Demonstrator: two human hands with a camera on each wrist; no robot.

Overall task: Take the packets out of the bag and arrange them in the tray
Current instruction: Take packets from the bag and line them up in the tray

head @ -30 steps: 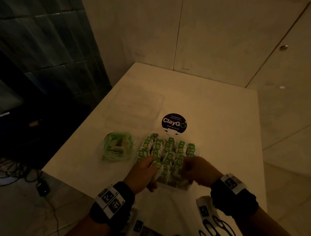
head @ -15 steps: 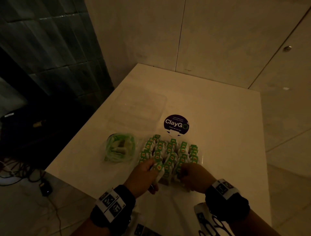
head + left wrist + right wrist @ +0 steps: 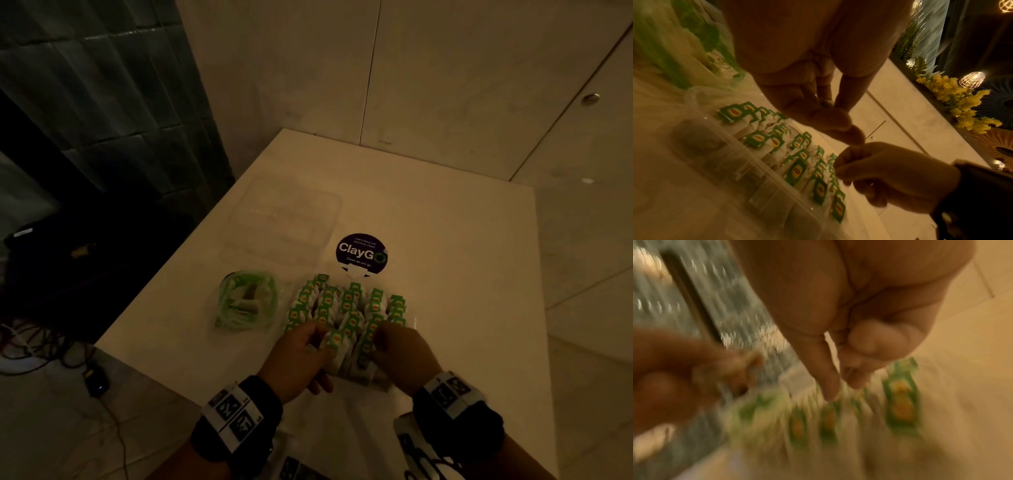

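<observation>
A clear tray (image 3: 413, 325) near the table's front edge is packed with rows of white packets with green tags (image 3: 349, 303). The green bag (image 3: 245, 299) lies just left of it, with some packets still inside. My left hand (image 3: 320, 337) is at the tray's near left and pinches one green-tagged packet (image 3: 334, 340) between thumb and fingers. My right hand (image 3: 378, 339) is at the near right, fingers curled down and pinching the top of a packet in the row (image 3: 829, 417). The right wrist view is blurred. In the left wrist view both hands (image 3: 826, 104) almost touch above the tray.
A clear plastic lid (image 3: 284, 219) lies behind the bag on the white table (image 3: 462, 274). A round dark ClayGo sticker (image 3: 361, 251) is just behind the tray. Walls close off the back; cables (image 3: 41, 346) run over the floor on the left.
Both hands have stayed at the tray's near end, working the front packets. The left hand keeps its packet. The bag and lid have not moved.
</observation>
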